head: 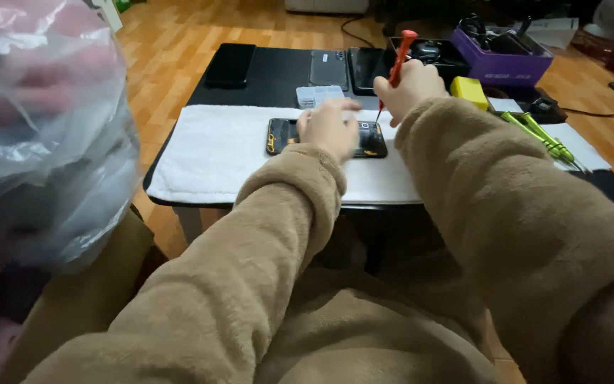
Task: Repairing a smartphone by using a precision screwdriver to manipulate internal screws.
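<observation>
A wood-plank floor surrounds a low black bench, seen from above by a seated person in a tan fleece top. A white towel is spread along the bench's near edge, apparently as a soft, non-slip pad for delicate work. A bulging clear plastic bag fills the left foreground, off the bench.

At the towel's middle lies an opened phone, back cover off and its insides exposed. The left hand rests flat on it, fingers spread, seemingly pinning it steady. The right hand is clenched around a red-handled screwdriver, held nearly upright with the tip down at the phone's upper right part.

A purple tray of tools stands at the far right corner, beside it a yellow box. A dark phone and a grey back cover lie along the far edge. A small clear parts box sits just beyond the towel, within easy reach, likely for screws. Green-handled tools rest near the bench's right edge.
</observation>
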